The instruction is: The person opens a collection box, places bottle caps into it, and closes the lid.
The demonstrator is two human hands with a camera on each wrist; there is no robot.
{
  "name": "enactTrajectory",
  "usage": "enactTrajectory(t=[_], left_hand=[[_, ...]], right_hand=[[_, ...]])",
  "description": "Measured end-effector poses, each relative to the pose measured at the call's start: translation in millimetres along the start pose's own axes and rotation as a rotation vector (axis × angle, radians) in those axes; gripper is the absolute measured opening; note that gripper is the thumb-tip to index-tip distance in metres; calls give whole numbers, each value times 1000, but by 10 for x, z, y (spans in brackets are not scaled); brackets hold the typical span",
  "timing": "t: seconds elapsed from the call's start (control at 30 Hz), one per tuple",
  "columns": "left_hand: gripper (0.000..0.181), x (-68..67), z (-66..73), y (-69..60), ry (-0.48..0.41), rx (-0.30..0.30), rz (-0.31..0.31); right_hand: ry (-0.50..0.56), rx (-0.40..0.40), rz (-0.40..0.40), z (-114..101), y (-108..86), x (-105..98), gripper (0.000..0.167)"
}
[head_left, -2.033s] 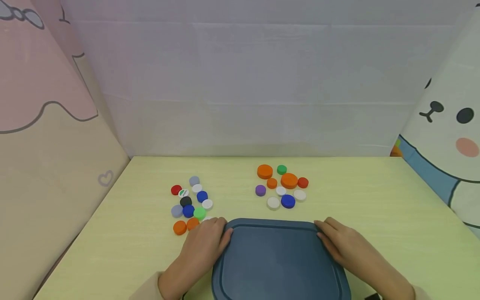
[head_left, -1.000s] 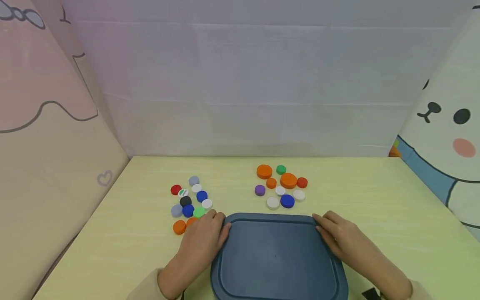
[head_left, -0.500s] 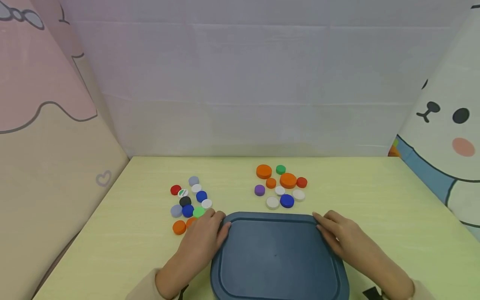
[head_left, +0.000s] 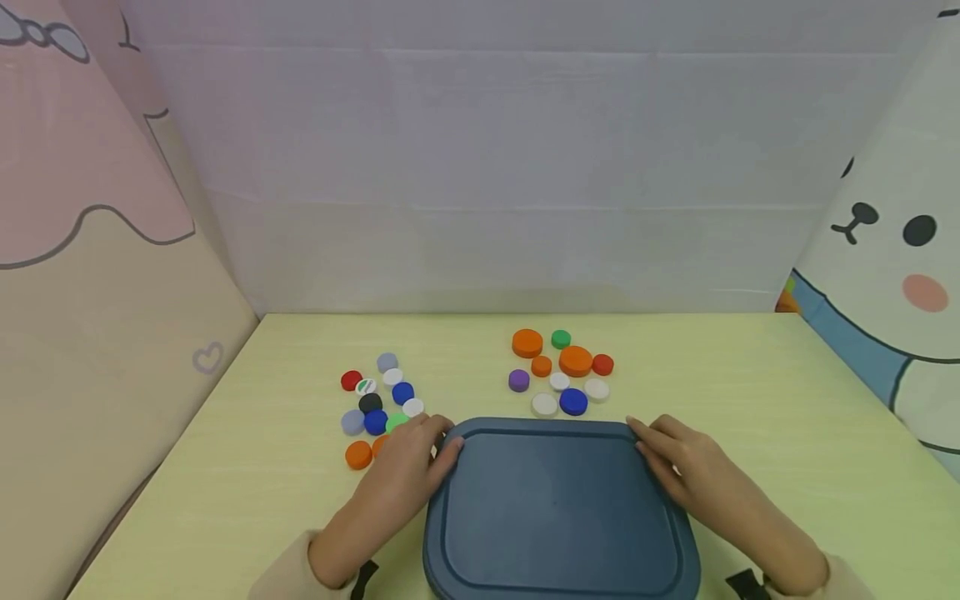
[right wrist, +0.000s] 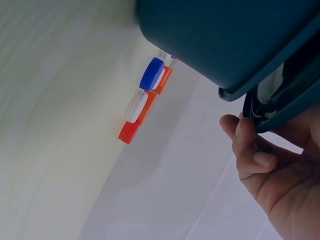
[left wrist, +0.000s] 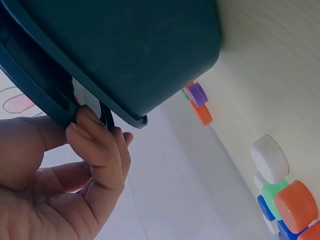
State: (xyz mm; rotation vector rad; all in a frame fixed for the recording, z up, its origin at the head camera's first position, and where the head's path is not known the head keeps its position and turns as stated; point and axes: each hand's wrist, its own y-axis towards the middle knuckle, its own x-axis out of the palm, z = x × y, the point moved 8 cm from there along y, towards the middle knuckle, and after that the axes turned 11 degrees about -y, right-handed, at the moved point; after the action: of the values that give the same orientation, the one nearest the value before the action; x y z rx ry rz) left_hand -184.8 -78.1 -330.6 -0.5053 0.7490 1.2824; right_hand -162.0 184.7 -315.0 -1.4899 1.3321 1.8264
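Note:
A dark blue lid (head_left: 555, 508) covers a deep bin, whose teal wall (left wrist: 135, 50) shows in the left wrist view. My left hand (head_left: 401, 467) grips the lid's far left corner, thumb on top and fingers curled under the edge. My right hand (head_left: 693, 467) pinches the far right corner in the same manner. Both wrist views show a gap between the lid's raised edge (right wrist: 295, 95) and the bin's rim (right wrist: 232, 94). The bin's contents are mostly hidden; something whitish shows through the gap.
Several coloured caps lie left of the bin, among them an orange one (head_left: 358, 455) and a black one (head_left: 371, 403). A second group, with a blue cap (head_left: 573, 402), lies beyond the lid. A pale cloth wall (head_left: 495, 167) stands behind the table (head_left: 787, 417).
The lid's far edge has risen slightly in the head view, and both hands have moved a little with it. The caps lie where they were.

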Motion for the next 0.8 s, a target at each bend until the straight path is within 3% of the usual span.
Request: enactTrajectory(t=[0.27,0.57,0.8], left_hand=[[22,31,-1,35,-3,-6,-21],[18,17,73,27,16,57,1],[18,7,112,7,38,61,10]], right_hand=[[10,-62,74,-3,-25,-14,41],[24,-79,91,18,-57,3,48],[62,2,-4,76,-102,43,49]])
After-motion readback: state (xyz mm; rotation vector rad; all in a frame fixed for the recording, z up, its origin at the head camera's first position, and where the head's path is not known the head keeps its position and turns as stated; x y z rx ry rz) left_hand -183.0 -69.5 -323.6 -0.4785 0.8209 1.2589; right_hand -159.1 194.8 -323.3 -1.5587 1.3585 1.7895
